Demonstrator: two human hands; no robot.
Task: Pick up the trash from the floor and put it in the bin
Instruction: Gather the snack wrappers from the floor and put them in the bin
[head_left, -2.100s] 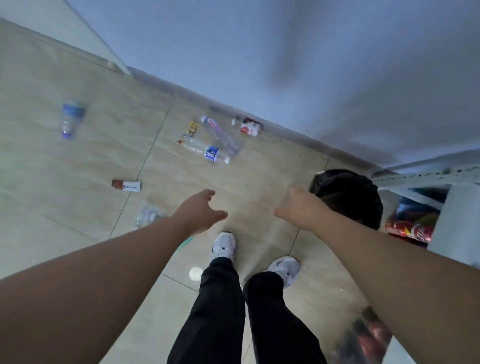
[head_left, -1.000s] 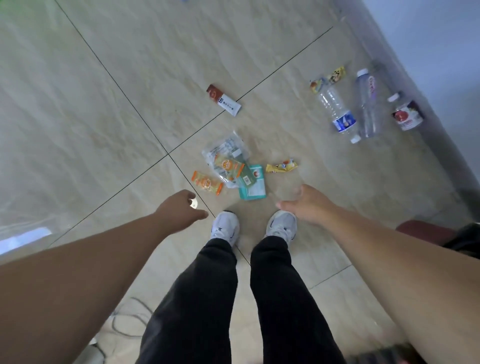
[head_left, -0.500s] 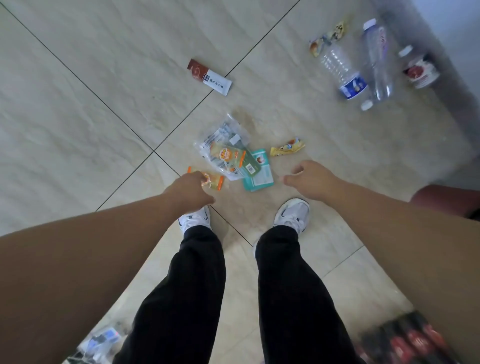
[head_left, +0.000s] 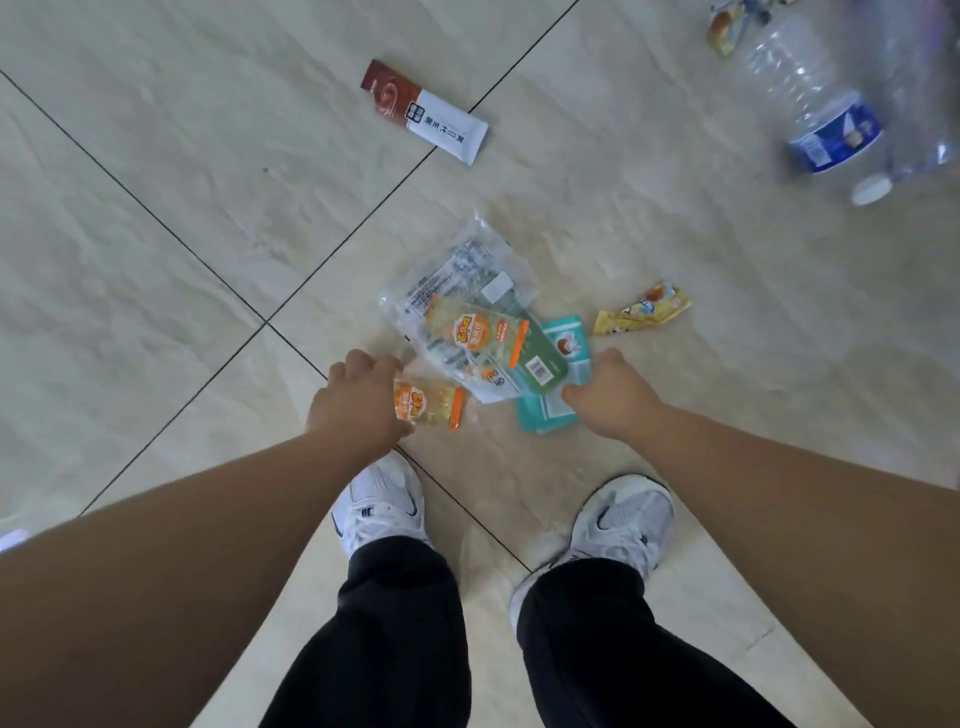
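Left hand (head_left: 358, 402): fingers curled over the near-left end of the small orange snack packet (head_left: 428, 409) on the tiled floor (head_left: 156, 249); whether it is gripped cannot be told. Right hand (head_left: 613, 397): fingers bent down onto the teal packet (head_left: 550, 410); grip likewise unclear. Clear wrapper (head_left: 460, 291) lies just beyond, yellow candy wrapper (head_left: 644, 314) far-right.

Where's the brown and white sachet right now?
In the head view, the brown and white sachet lies alone on the floor, upper centre, beyond the wrapper pile, left of the plastic bottle.
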